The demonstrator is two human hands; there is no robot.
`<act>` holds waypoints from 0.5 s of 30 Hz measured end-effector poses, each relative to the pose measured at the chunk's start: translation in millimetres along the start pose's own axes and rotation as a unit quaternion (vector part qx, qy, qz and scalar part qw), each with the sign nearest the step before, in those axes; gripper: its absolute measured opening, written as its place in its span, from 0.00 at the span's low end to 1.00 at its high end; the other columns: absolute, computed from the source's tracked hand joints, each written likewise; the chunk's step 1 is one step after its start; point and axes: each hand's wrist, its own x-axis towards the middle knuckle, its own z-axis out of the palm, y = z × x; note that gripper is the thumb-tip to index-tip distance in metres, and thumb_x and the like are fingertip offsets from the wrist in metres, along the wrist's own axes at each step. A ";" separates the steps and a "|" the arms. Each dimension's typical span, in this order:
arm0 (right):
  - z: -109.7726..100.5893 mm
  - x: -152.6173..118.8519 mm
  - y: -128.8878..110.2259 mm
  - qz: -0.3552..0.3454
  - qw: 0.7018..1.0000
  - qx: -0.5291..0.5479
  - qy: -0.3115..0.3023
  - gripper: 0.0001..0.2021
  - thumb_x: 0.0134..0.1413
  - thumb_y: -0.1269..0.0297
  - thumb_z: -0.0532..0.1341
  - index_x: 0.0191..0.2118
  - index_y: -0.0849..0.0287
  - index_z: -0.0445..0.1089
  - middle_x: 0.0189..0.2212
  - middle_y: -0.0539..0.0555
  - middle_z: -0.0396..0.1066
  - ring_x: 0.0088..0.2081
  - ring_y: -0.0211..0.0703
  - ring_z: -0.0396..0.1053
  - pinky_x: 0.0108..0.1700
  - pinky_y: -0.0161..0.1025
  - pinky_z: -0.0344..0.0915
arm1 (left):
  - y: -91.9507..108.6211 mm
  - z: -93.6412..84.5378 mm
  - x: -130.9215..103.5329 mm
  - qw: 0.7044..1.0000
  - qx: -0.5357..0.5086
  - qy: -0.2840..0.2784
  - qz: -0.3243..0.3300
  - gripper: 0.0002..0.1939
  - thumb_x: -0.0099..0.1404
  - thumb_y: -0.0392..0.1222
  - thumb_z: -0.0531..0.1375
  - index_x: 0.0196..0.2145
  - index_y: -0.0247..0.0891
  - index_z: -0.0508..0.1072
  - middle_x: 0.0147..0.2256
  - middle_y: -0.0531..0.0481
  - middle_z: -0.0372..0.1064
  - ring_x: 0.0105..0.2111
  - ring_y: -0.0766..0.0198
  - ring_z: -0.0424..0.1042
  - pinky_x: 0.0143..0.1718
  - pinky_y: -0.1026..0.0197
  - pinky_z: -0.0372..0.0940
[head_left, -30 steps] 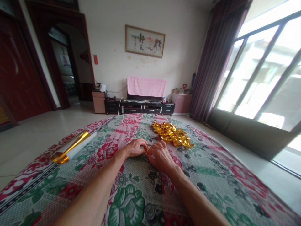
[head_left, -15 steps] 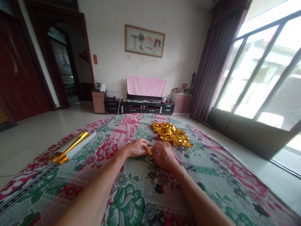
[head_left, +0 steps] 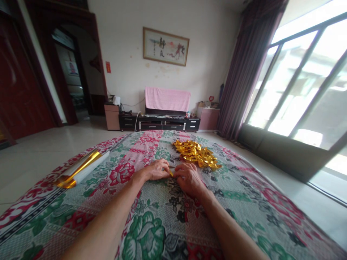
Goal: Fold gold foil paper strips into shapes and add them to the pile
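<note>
Between my two hands is a small piece of gold foil paper (head_left: 171, 173), mostly covered by my fingers. My left hand (head_left: 157, 169) pinches it from the left, fingers bent. From the right, my right hand (head_left: 188, 177) is closed on the same piece, its knuckles up. Both hands rest low over the flowered cloth (head_left: 143, 234). Just beyond my right hand lies a heap of folded gold foil pieces (head_left: 196, 153). To the left, a loosely curled stack of gold foil sheets (head_left: 82, 169) with a pale underside lies on the cloth.
Past the cloth's far edge stands a low black cabinet (head_left: 154, 125) with a pink cloth (head_left: 168, 98) draped over something on it. A purple curtain (head_left: 241, 72) and large windows (head_left: 298, 79) are on the right. A dark red door (head_left: 24, 83) is at the left.
My hands have drawn slightly closer together around the foil piece, and less of it shows. The view has shifted a little; the heap and the sheets lie as before.
</note>
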 end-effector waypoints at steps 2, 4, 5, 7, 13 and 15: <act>1.4 -0.5 0.6 0.007 1.000 0.009 0.003 0.16 0.42 0.75 0.56 0.31 0.48 0.76 0.36 0.48 0.71 0.42 0.42 0.63 0.48 0.43 0.51 | -1.3 2.7 1.3 1.000 0.011 0.008 0.000 0.05 0.53 0.40 0.60 0.27 0.39 0.76 0.42 0.49 0.66 0.41 0.64 0.67 0.47 0.64 0.60; 2.6 -0.8 0.6 0.010 1.000 0.017 0.006 0.16 0.42 0.75 0.56 0.31 0.49 0.76 0.35 0.48 0.72 0.42 0.43 0.64 0.48 0.43 0.52 | -1.7 5.3 2.4 1.000 0.023 0.016 -0.002 0.06 0.54 0.39 0.59 0.27 0.37 0.76 0.41 0.47 0.66 0.40 0.64 0.67 0.46 0.63 0.61; 3.2 -0.9 0.5 0.011 1.000 0.020 0.008 0.16 0.42 0.75 0.55 0.31 0.49 0.76 0.35 0.48 0.72 0.42 0.43 0.64 0.48 0.43 0.52 | -1.5 6.3 2.8 0.999 0.028 0.020 -0.002 0.07 0.55 0.39 0.58 0.26 0.37 0.76 0.41 0.47 0.67 0.40 0.63 0.67 0.46 0.63 0.61; 4.1 -0.7 0.2 0.012 1.000 0.026 0.012 0.15 0.42 0.75 0.55 0.30 0.50 0.76 0.35 0.48 0.72 0.41 0.43 0.64 0.48 0.43 0.53 | -1.0 7.9 2.9 0.999 0.034 0.030 0.000 0.08 0.56 0.40 0.57 0.27 0.36 0.75 0.40 0.46 0.67 0.40 0.63 0.67 0.46 0.63 0.61; 5.7 -0.2 -0.1 0.015 0.999 0.036 0.019 0.14 0.42 0.75 0.55 0.29 0.52 0.76 0.34 0.49 0.73 0.40 0.42 0.65 0.48 0.43 0.54 | 1.3 10.0 1.3 0.998 0.043 0.050 0.003 0.09 0.57 0.43 0.57 0.28 0.37 0.75 0.40 0.46 0.67 0.41 0.63 0.66 0.46 0.62 0.61; 5.9 -0.5 -0.2 0.013 0.999 0.036 0.021 0.14 0.42 0.75 0.55 0.28 0.53 0.75 0.33 0.49 0.73 0.40 0.42 0.66 0.47 0.42 0.55 | 2.7 10.1 1.2 0.997 0.050 0.052 0.003 0.09 0.57 0.43 0.57 0.27 0.37 0.75 0.40 0.46 0.67 0.41 0.63 0.66 0.45 0.62 0.61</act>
